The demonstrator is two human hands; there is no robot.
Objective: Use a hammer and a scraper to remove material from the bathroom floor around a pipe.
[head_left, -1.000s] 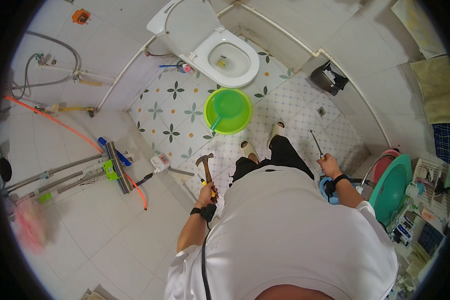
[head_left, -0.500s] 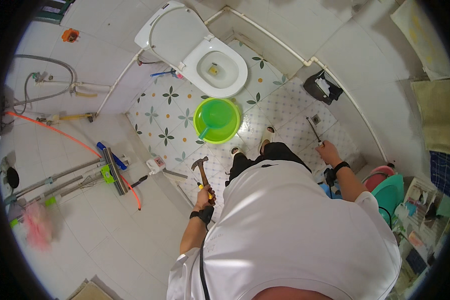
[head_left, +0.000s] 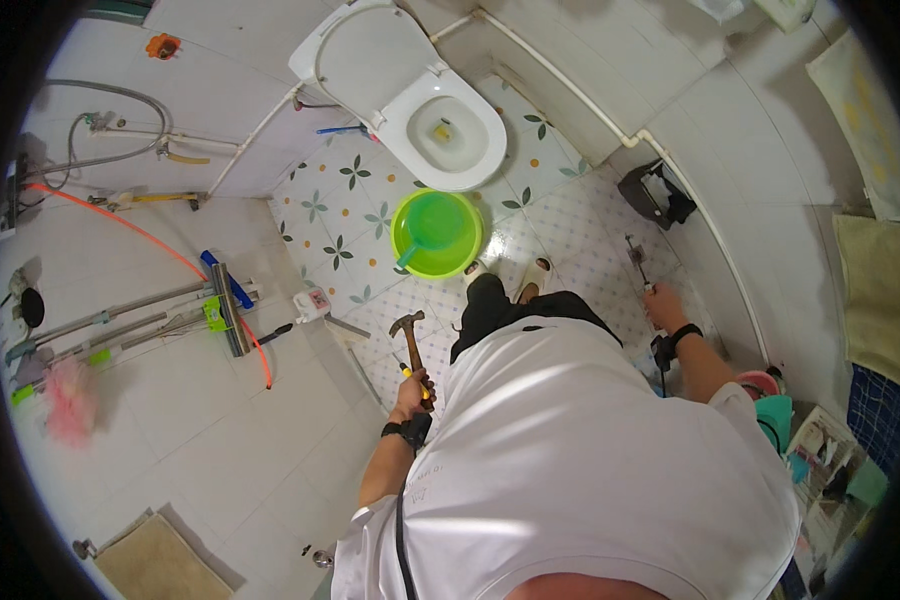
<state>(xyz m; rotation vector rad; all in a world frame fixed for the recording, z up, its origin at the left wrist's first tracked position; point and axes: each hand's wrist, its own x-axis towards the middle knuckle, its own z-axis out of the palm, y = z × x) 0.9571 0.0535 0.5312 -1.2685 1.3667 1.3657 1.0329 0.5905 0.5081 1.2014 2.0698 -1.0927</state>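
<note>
My left hand (head_left: 411, 394), low at my left side, is closed round the wooden handle of a claw hammer (head_left: 414, 347), its metal head pointing up and away from me. A thin yellow-handled tool (head_left: 406, 370), perhaps a screwdriver, is held in the same fist. Out to my right, my right hand (head_left: 662, 306) grips a slim tool with a metal shaft (head_left: 642, 269); its tip lies over the floor drain in view and its exact kind is unclear. Ahead of my feet sits a lime-green basin (head_left: 397, 240) with a green dipper (head_left: 436, 220) in it.
A white toilet (head_left: 395, 110) with its lid up stands beyond the basin. Along the left wall are mops (head_left: 232, 310), an orange hose (head_left: 150, 235) and taps. A dark bag-like bin (head_left: 650, 195) stands by the right wall pipe; cluttered shelves (head_left: 820, 460) are at lower right.
My left foot has moved forward, close to the basin. The whole view has shifted slightly, while both hands keep hold of their tools.
</note>
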